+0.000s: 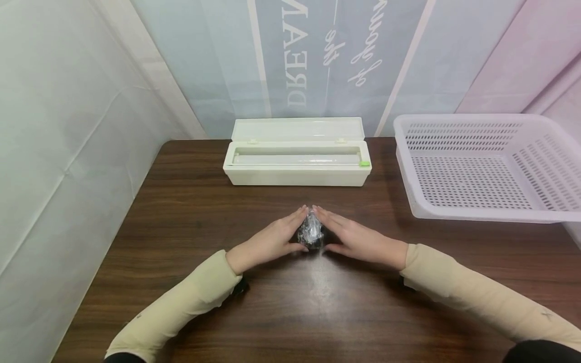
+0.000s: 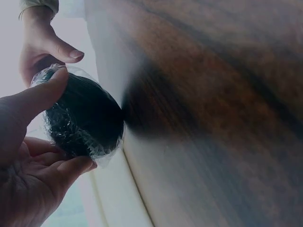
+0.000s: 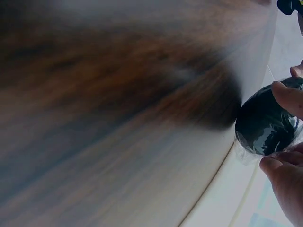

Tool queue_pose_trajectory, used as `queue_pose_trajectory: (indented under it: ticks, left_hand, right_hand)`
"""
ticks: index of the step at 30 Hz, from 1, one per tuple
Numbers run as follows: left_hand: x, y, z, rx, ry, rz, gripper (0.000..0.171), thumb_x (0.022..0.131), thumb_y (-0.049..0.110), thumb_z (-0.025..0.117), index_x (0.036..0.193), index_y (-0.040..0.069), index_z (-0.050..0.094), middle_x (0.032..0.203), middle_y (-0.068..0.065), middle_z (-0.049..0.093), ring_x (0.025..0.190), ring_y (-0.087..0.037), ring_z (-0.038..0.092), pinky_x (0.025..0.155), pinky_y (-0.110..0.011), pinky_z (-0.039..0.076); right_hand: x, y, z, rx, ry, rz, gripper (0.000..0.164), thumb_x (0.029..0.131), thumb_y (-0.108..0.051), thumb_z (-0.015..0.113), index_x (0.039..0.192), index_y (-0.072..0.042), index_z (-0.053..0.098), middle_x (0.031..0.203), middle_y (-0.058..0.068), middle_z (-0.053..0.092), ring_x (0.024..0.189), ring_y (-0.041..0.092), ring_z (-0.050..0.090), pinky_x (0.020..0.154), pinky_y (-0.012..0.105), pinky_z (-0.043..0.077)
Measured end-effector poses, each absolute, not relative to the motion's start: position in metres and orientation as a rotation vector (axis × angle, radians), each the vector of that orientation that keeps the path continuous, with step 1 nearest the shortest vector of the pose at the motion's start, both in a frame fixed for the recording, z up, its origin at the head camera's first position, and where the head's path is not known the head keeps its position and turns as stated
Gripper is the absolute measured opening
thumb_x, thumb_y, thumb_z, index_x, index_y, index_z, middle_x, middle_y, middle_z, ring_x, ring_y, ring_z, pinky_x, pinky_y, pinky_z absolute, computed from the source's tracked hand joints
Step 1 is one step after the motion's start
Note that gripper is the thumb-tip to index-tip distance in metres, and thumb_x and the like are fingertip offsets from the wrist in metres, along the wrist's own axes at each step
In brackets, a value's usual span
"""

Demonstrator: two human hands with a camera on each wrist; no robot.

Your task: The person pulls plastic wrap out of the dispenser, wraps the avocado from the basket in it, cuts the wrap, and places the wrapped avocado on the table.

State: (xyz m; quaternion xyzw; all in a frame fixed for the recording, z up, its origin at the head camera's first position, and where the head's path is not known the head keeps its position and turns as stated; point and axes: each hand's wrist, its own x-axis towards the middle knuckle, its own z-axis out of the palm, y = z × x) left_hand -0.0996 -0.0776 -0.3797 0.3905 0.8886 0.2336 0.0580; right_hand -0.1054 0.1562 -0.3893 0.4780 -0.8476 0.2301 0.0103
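A dark, rounded object wrapped in clear cling film (image 1: 311,231) rests on the brown table between both hands; the wrap hides its exact kind. My left hand (image 1: 271,242) grips it from the left. The left wrist view shows that thumb across the dark wrapped object (image 2: 90,113), with the fingertips beneath its other side. From the right, my right hand (image 1: 363,243) holds the same object, its fingers leaning in against the film. In the right wrist view, thumb and fingertips flank the wrapped object (image 3: 260,125). Loose film edges stick out near the fingertips.
Behind the hands stands a long white cling film box (image 1: 297,176), its lid raised, with a film roll (image 1: 297,160) inside and a green slider (image 1: 364,164) at its right end. A white perforated basket (image 1: 481,213) sits at the right. A fabric wall borders the left side.
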Motion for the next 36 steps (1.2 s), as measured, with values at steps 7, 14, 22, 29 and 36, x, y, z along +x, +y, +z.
queue_pose_trajectory:
  ticks: [7, 14, 22, 29, 36]
  left_hand:
    - [-0.107, -0.078, -0.384, 1.116, 2.654, 0.806, 0.080, 0.082, 0.027, 0.067, 0.140, -0.007, 0.025, 0.141, -0.026, 0.030, 0.129, -0.031, 0.034, 0.105, -0.035, 0.031]
    - [-0.111, -0.078, -0.385, 1.059, 2.607, 0.907, 0.077, 0.084, 0.028, 0.065, 0.141, -0.003, 0.024, 0.142, -0.022, 0.031, 0.129, -0.028, 0.034, 0.105, -0.034, 0.031]
    - [-0.115, -0.079, -0.382, 1.014, 2.539, 1.078, 0.068, 0.083, 0.026, 0.066, 0.139, 0.005, 0.034, 0.140, -0.012, 0.039, 0.126, -0.020, 0.040, 0.104, -0.032, 0.033]
    - [-0.116, -0.079, -0.373, 0.933, 2.524, 1.150, 0.064, 0.084, 0.030, 0.065, 0.138, 0.006, 0.038, 0.136, -0.009, 0.044, 0.122, -0.017, 0.043, 0.103, -0.032, 0.034]
    - [-0.117, -0.079, -0.365, 0.809, 2.519, 1.204, 0.057, 0.088, 0.031, 0.059, 0.137, 0.008, 0.041, 0.130, -0.009, 0.051, 0.117, -0.015, 0.049, 0.098, -0.033, 0.040]
  right_hand:
    - [-0.112, 0.147, -0.394, 1.378, -2.670, 0.823, 0.085, 0.074, -0.017, 0.076, 0.139, 0.006, 0.027, 0.136, 0.026, 0.038, 0.121, 0.036, 0.043, 0.098, 0.041, 0.039]
    - [-0.117, 0.141, -0.391, 1.292, -2.690, 0.886, 0.077, 0.071, -0.013, 0.078, 0.134, 0.005, 0.038, 0.129, 0.023, 0.047, 0.114, 0.033, 0.050, 0.094, 0.038, 0.044]
    - [-0.123, 0.143, -0.379, 1.342, -2.648, 0.973, 0.071, 0.072, -0.017, 0.078, 0.131, 0.003, 0.045, 0.127, 0.018, 0.052, 0.114, 0.028, 0.052, 0.094, 0.036, 0.044]
    - [-0.127, 0.145, -0.370, 1.341, -2.617, 1.056, 0.067, 0.072, -0.022, 0.077, 0.128, 0.002, 0.049, 0.119, 0.014, 0.058, 0.106, 0.022, 0.058, 0.090, 0.034, 0.048]
    - [-0.127, 0.145, -0.361, 1.286, -2.727, 1.120, 0.064, 0.081, -0.028, 0.069, 0.131, 0.003, 0.045, 0.123, 0.014, 0.056, 0.094, 0.012, 0.058, 0.082, 0.032, 0.051]
